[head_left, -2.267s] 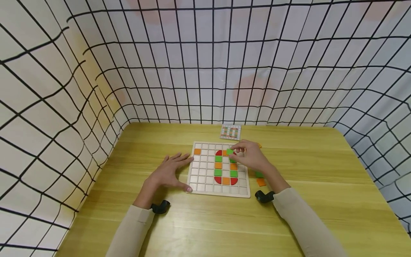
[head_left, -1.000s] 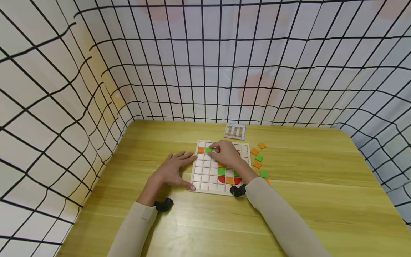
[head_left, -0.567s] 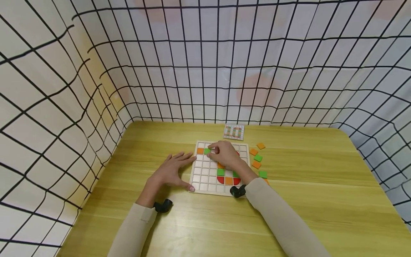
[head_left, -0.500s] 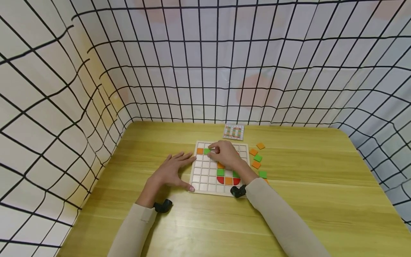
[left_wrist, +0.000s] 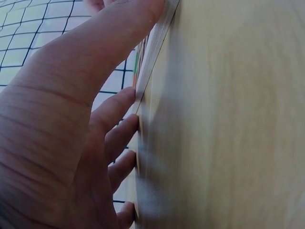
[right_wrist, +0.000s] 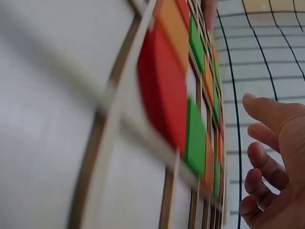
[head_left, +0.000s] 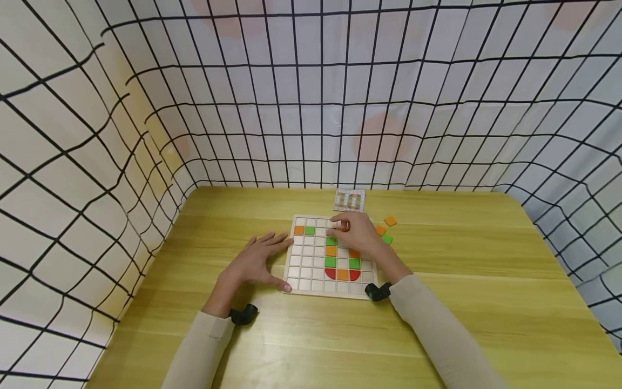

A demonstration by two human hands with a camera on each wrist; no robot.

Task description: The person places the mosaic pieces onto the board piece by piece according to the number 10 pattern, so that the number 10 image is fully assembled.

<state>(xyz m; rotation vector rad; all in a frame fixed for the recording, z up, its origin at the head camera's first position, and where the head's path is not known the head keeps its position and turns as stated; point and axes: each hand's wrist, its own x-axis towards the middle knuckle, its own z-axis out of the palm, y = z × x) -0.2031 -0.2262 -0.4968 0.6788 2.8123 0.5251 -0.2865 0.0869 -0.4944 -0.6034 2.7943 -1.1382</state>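
Observation:
A pale gridded board (head_left: 306, 273) lies on the table with coloured tiles set in its cells. My left hand (head_left: 255, 262) rests spread beside it, thumb and index finger touching its left side; the left wrist view shows the thumb along the board's edge (left_wrist: 156, 47). Over the upper part of the board hovers my right hand (head_left: 362, 235), fingers loosely bent and holding nothing in the right wrist view. An orange tile (head_left: 298, 230) and a green tile (head_left: 309, 230) sit side by side at upper left. The ring of red, orange and green tiles (head_left: 331, 252) is partly hidden by my right hand.
A small pattern card (head_left: 349, 200) lies behind the board. Loose tiles, among them an orange one (head_left: 390, 221) and a green one (head_left: 387, 239), lie to the board's right; my right forearm covers others. A black-lined white sheet (head_left: 311, 119) rises behind the table.
My right hand brought a green tile left to the cell beside the orange one, let it go there, and has since moved back right. The left hand has stayed at the board's edge.

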